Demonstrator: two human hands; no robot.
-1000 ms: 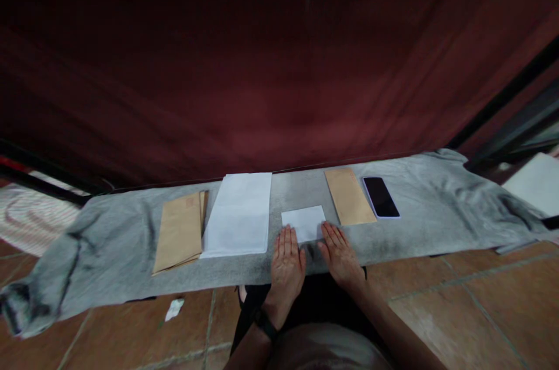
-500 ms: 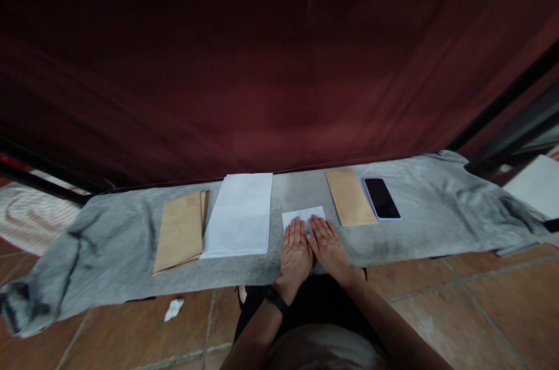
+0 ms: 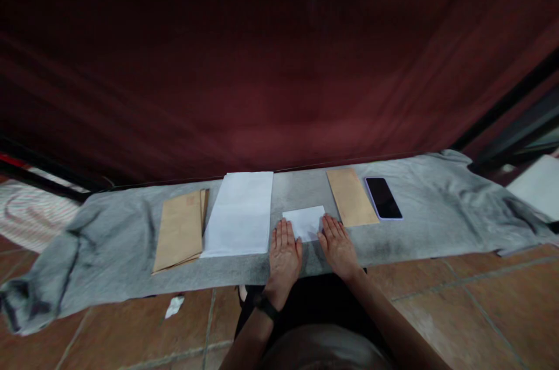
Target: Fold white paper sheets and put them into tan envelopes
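A small folded sheet of white paper [image 3: 304,222] lies flat in front of me. My left hand [image 3: 285,249] rests flat at its left edge, fingers stretched out. On the opposite edge, my right hand [image 3: 337,245] lies flat with its thumb out to the side. Neither hand grips anything. To the left is a stack of larger white sheets [image 3: 240,212]. Beyond that stack sits a pile of brown envelopes [image 3: 180,230]. A single brown envelope [image 3: 351,198] lies just to the right of the folded paper, close to my right fingertips.
A phone [image 3: 383,198] in a pale purple case lies right of the single envelope. Grey cloth [image 3: 437,207] covers the long narrow surface. Behind it rises a dark red panel [image 3: 279,96]. A crumpled white scrap [image 3: 174,306] is on the tiled floor.
My hands have slid apart across the folded paper, the left one leftward and the right one rightward. More of the paper now shows between them.
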